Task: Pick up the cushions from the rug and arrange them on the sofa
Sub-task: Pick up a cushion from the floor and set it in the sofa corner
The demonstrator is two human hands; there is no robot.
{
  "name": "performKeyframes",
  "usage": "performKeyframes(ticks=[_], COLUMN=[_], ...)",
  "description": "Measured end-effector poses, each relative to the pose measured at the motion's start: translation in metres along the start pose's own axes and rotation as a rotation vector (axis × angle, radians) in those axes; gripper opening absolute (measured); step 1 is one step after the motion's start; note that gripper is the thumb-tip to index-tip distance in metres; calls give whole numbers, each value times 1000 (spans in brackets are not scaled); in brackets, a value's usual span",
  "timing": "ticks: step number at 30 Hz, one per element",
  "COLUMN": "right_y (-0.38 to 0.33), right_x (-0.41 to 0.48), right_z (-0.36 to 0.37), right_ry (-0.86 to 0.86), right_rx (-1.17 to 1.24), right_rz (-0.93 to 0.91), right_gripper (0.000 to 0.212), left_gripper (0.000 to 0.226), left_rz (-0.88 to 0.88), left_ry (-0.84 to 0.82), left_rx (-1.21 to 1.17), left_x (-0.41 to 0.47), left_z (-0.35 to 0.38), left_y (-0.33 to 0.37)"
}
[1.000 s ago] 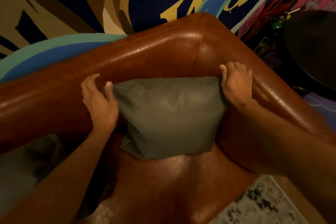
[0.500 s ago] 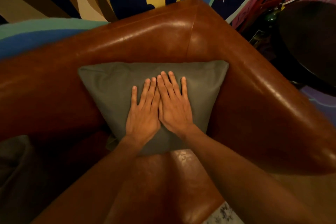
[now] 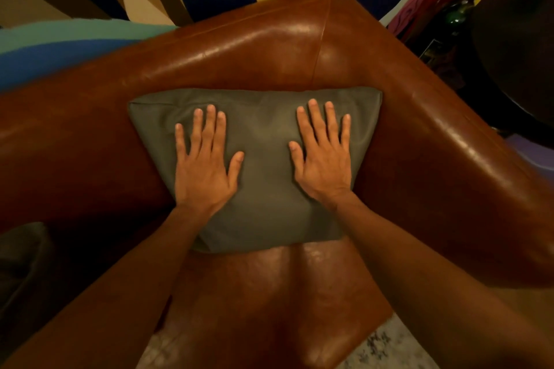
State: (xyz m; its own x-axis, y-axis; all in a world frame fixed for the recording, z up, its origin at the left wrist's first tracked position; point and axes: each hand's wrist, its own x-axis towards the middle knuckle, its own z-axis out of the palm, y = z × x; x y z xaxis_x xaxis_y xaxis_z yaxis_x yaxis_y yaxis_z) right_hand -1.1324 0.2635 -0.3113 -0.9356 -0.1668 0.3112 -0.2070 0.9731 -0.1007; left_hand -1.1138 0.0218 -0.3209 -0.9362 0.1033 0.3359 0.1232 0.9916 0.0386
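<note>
While propped in the sofa [image 3: 227, 48] corner against backrest, green cushion [image 3: 263, 165] has left hand [image 3: 204, 171] & right hand [image 3: 325, 165] flat on its front, fingers spread, palms pressing, gripping nothing.

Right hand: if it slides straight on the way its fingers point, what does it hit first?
The right hand lies flat on the cushion, fingers pointing at the sofa back. It would probably cross the cushion's top edge, then meet the backrest, which seems right behind.
</note>
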Motion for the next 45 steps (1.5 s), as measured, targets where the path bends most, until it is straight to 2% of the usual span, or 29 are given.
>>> performKeyframes(ticks=[6,9,10,12,14,18,24,34,38,40,43,45], right_y=[31,23,12,-19,-42,-34,-8,48,42,36,17,-1], right_x=[-6,-6,-8,-16,-24,-14,7,6,-6,-13,-24,-45], right_z=[-14,-26,-29,-29,-25,-15,-3,-6,-11,-15,-24,-24], right_ry=[-61,-17,23,80,47,-25,-35,-104,-89,-71,12,93], right_rx=[14,53,83,148,147,84,16,-12,-5,7,39,93], right_rz=[116,182,146,-41,-159,-124,-207,-27,54,108,180,93], right_gripper=[68,67,66,63,60,60,65,72,70,68,65,64], left_gripper=[73,69,68,68,64,61,65,74,70,73,84,89], left_rz=[-66,-78,-29,125,225,226,301,214,132,204,389,390], left_ry=[-53,41,72,75,17,-40,-40,-75,32,91,47,31], left_rx=[50,18,0,-24,-4,76,68,110,26,-65,-121,-82], left_x=[-1,-1,-2,-10,-17,-6,16,15,-5,-34,-92,-114], left_z=[-18,-30,-33,-34,-30,-19,-1,-5,-18,-20,-15,-6], left_y=[-27,-8,6,42,67,66,32,-27,-11,10,38,39])
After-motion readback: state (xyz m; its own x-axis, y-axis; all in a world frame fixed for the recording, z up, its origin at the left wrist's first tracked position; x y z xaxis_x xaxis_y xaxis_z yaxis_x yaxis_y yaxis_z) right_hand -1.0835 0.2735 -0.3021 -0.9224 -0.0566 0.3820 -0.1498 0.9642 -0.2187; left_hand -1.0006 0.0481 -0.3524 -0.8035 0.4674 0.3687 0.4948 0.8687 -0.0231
